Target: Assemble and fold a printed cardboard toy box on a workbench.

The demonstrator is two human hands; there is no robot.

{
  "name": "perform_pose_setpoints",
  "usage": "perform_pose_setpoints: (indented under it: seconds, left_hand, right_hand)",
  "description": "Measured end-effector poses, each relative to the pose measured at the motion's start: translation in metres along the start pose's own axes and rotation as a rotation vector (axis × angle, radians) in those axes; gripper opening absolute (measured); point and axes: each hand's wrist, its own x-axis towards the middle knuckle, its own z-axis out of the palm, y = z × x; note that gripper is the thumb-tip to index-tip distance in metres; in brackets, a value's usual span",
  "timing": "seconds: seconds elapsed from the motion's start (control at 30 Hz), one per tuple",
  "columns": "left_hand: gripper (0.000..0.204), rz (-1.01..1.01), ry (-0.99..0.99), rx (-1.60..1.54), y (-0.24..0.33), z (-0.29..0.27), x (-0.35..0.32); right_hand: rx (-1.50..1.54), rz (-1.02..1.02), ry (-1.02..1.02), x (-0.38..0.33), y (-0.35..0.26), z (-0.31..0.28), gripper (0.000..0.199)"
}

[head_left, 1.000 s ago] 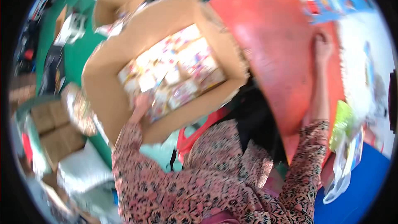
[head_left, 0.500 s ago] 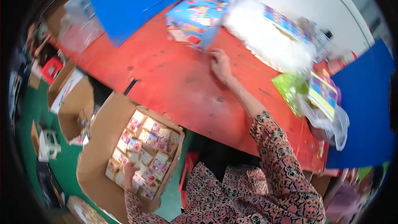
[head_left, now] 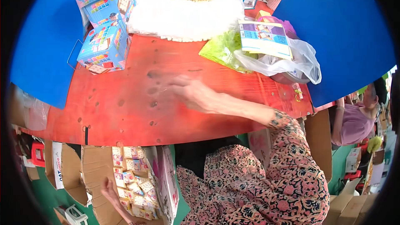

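My right hand (head_left: 193, 94) hovers over the middle of the red tabletop (head_left: 121, 121). Motion smears its fingers, so whether they are apart or closed is unclear, and no object shows in them. Low on the left, my left hand (head_left: 110, 191) is at the inner side of an open cardboard carton (head_left: 98, 175), fingers apart and nothing visible in them. Beside it, small printed packets (head_left: 135, 188) fill the carton in loose rows. A blue printed box (head_left: 105, 46) stands at the table's far left, nearest to the right hand among the boxes.
More blue boxes (head_left: 102, 10) are stacked behind. A white plastic-wrapped pile (head_left: 187, 14) lies at the back. On the right are a green bag (head_left: 225, 50), a white plastic bag (head_left: 306, 60) and a printed card (head_left: 265, 39). Blue panels (head_left: 337, 37) flank the table. A co-worker (head_left: 358, 121) sits far right.
The view has swung, shifting the scene. My left hand has lifted off the packets toward the carton's left side. My right hand has moved away from the blue box toward me.
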Motion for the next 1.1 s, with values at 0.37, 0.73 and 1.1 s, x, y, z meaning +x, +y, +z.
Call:
perform_pose_setpoints:
  seconds: [0.37,0.73,1.1]
  left_hand:
    - [0.015,0.381,-0.302,-0.046,0.299,0.120,0.017]
    - [0.045,0.986,-0.280,0.592,0.297,0.342,0.098]
    - [0.044,0.884,-0.303,0.517,0.292,0.345,0.099]
  right_hand:
    - [-0.368,0.297,0.100,-0.034,0.063,-0.147,0.018]
    - [-0.415,-0.092,0.122,0.088,0.184,-0.153,0.016]
    - [-0.220,-0.210,0.142,0.269,0.077,-0.056,0.013]
